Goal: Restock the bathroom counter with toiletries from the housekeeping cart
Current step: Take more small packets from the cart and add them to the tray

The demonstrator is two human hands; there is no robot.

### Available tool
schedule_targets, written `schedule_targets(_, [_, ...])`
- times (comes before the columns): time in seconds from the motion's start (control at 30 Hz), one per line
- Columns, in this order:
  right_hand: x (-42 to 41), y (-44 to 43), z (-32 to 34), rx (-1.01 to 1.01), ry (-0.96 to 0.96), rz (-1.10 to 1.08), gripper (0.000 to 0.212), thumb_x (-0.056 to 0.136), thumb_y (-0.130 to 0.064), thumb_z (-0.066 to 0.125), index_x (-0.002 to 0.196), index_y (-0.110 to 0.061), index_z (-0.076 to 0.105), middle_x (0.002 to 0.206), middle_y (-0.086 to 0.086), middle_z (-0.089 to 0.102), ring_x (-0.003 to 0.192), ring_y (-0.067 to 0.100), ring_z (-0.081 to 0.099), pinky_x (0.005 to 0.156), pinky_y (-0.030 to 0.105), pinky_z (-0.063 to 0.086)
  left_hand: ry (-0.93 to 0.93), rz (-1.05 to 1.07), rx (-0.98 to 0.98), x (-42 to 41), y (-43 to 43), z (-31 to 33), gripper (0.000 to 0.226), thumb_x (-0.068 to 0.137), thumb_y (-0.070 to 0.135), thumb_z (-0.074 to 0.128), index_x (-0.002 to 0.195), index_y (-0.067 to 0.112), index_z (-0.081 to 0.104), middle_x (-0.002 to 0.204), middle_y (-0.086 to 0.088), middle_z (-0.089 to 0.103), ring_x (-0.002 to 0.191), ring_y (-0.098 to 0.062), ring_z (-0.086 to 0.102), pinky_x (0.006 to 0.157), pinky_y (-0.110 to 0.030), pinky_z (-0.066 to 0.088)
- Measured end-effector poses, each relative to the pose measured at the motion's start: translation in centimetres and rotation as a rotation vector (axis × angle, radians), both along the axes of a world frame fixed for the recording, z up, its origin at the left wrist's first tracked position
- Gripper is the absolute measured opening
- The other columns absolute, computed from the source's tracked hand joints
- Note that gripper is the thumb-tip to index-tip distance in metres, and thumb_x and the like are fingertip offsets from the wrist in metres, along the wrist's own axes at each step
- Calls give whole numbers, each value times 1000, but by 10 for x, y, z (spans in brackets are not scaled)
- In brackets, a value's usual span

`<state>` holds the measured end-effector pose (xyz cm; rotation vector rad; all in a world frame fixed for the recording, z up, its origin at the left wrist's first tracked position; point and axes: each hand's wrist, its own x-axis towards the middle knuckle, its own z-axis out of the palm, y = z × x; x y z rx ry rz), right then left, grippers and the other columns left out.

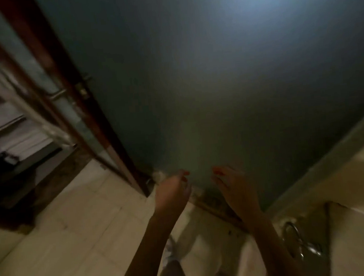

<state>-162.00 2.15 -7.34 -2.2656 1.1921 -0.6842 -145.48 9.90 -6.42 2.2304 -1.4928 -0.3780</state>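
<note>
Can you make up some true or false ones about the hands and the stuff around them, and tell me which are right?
1. The left hand holds a soap bottle. False: it holds nothing.
2. The right hand is empty. True.
3. A metal faucet shows at the lower right. True.
4. The folded white stacks sit on the right side. False: they are on shelves at the left, past the dark door frame.
5. The floor is red carpet. False: it is pale tile.
</note>
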Motion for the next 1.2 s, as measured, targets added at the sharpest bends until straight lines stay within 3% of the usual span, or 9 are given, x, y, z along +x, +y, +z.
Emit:
schedule_targets(0.2, [124,21,13,106,15,251,20,91,-29,61,108,-20,69,103,-3,70,93,16,65,83,37,53,18,292,17,107,60,9,28,88,37,58,115,32,62,106,8,69,98,-16,64,79,-30,49])
schedule_targets(0.27, [176,29,17,127,-18,341,17,90,-25,64,106,-21,68,99,-7,68,91,11,65,81,27,53,25,371,26,150,82,15,25,88,37,59,112,30,63,103,5,70,96,-18,65,80,-33,51])
schedule_targets(0.33, [234,43,26,136,16,419,17,91,-28,63,107,-27,66,101,-11,64,94,6,62,81,20,48,22,458,12,196,107,21,23,88,36,59,110,30,63,103,6,69,97,-17,64,80,-32,50])
schedule_targets(0.43, [321,70,35,84,50,531,19,92,-35,59,110,-33,64,106,-17,60,95,3,58,84,26,49,-19,589,-3,264,149,27,27,90,38,58,116,31,60,107,9,67,100,-12,62,81,-29,48])
schedule_targets(0.57, [420,111,36,9,63,665,17,92,-35,58,107,-31,65,104,-18,61,94,0,56,82,21,47,-49,746,3,339,207,30,32,91,40,58,121,30,57,111,10,65,100,-9,61,79,-26,46])
schedule_targets(0.7, [494,144,35,5,26,734,16,89,-28,63,105,-27,68,105,-14,66,94,4,62,79,31,53,-57,824,19,393,246,30,32,92,40,57,123,32,56,114,11,64,101,-7,60,77,-20,42])
schedule_targets(0.8, [534,163,35,19,29,769,14,89,-28,65,102,-27,69,102,-16,67,92,2,61,76,22,50,-28,880,7,426,264,25,33,91,41,58,123,31,56,113,12,64,100,-6,60,79,-20,44])
schedule_targets(0.93, [573,165,31,28,71,792,13,90,-29,64,101,-27,70,99,-18,67,86,-7,55,70,2,35,7,913,8,463,269,15,34,91,40,58,124,32,56,114,13,64,99,-5,61,79,-22,49])
schedule_targets(1.2, [674,134,16,41,114,785,18,91,-29,61,108,-24,68,107,-12,67,91,-4,53,70,3,32,45,881,59,551,228,3,32,91,41,57,122,34,56,114,14,64,98,-3,59,78,-19,47])
